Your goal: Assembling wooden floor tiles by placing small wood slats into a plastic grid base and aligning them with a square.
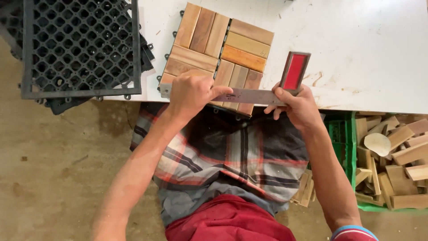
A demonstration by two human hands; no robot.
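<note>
A square wooden slat tile on a black plastic base lies on the white table, overhanging its near edge. A metal try square lies across the tile's near edge, its steel blade flat and its red stock pointing away from me. My left hand presses down on the blade's left part and the tile. At the corner of the square, my right hand grips the blade where it meets the stock.
A stack of black plastic grid bases sits at the table's left end, hanging over the edge. A green crate with several wood offcuts stands on the floor at right. Concrete floor lies below left.
</note>
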